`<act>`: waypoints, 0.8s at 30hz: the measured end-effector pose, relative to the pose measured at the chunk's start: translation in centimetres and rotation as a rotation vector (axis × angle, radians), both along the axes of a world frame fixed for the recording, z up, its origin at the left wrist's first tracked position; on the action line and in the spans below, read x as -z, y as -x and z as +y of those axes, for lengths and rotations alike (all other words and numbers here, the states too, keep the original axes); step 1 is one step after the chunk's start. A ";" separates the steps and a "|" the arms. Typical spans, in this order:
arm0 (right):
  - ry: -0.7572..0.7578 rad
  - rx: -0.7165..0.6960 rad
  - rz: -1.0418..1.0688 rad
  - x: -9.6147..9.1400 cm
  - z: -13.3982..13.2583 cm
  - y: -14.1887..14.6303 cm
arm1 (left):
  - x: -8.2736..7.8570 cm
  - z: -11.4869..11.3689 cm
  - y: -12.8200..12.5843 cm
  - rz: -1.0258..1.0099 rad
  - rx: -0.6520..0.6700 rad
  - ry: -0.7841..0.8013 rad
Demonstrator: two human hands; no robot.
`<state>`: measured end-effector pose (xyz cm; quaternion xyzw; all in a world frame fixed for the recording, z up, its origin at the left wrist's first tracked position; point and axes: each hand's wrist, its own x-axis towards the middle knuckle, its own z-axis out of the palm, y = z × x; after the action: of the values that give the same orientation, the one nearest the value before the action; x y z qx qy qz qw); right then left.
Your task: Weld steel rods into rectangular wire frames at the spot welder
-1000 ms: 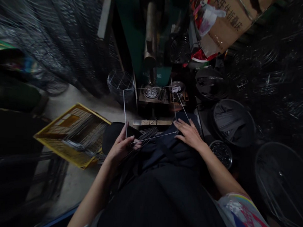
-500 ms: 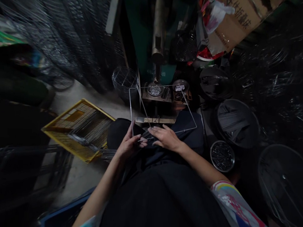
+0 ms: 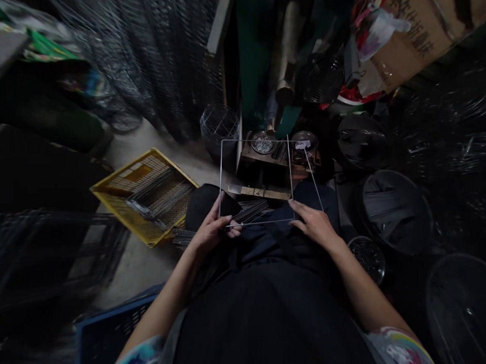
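My left hand (image 3: 215,226) is closed on the lower left corner of a thin wire frame (image 3: 221,176), a bent four-sided outline held above my lap. My right hand (image 3: 315,223) is at the frame's near right side, its thumb and fingers pinching the lower end of a straight wire rod (image 3: 290,167). The rod stands across the inside of the frame, and its tip reaches slightly past the far side. Whether the right fingers also grip the frame cannot be made out. More loose wire rods (image 3: 252,210) lie across my lap.
A yellow crate (image 3: 145,241) with wire pieces stands at left, a blue crate (image 3: 102,320) below it. Ahead is a green machine (image 3: 251,60) with a dish of small metal parts (image 3: 263,144). Dark tubs (image 3: 397,208) and a bowl of metal pieces (image 3: 366,258) are at right.
My right hand has moved right along the frame's near side, carrying the wire rod from the left part to the right part. My left hand stays at its corner. The view has turned slightly left.
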<state>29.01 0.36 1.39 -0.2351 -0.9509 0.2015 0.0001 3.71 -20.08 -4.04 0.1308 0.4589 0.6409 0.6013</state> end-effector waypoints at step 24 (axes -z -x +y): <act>0.135 -0.133 0.228 -0.1 -5.0 0.8 | -2.8 -3.0 -2.7 0.088 0.023 0.005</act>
<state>28.21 -4.65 1.48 -0.1464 -0.9425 0.2899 0.0788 6.38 -23.12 -1.27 0.1625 0.4848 0.6263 0.5884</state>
